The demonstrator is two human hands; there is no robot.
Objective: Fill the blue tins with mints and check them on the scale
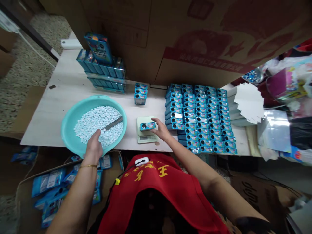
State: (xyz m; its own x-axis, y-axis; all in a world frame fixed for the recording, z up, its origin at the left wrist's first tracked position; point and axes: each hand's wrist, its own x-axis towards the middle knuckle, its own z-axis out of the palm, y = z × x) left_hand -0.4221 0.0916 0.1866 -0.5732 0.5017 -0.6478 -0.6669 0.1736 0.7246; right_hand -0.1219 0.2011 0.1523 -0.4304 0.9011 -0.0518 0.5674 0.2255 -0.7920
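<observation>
Your blue tin (147, 126) was on the pale scale (143, 134), its long axis running left to right across the plate, its printed face upward and the dark mark at its left end. Your right hand (162, 130) was at the tin's right end, thumb and fingers parted around it; I cannot tell whether they bore on the metal. Your left hand (94, 148) was closed on the end of a metal tool (114, 123), which pointed away from you and to the right, slanting over the white pieces (86, 125) in the turquoise basin (64, 130). The pale table (46, 120) had a few dark marks. Three tins (140, 94) stood in a file beyond the scale; close rows of tins (201, 120) occupied the right, next to stacked white card (250, 102). At the far left you had a clear-wrapped stack (104, 73) with one box on top. A large carton (136, 35) walled the far side. Blue packs (50, 182) lay in a box below the near edge, and speckled floor (52, 31) showed beyond the table's left side.
</observation>
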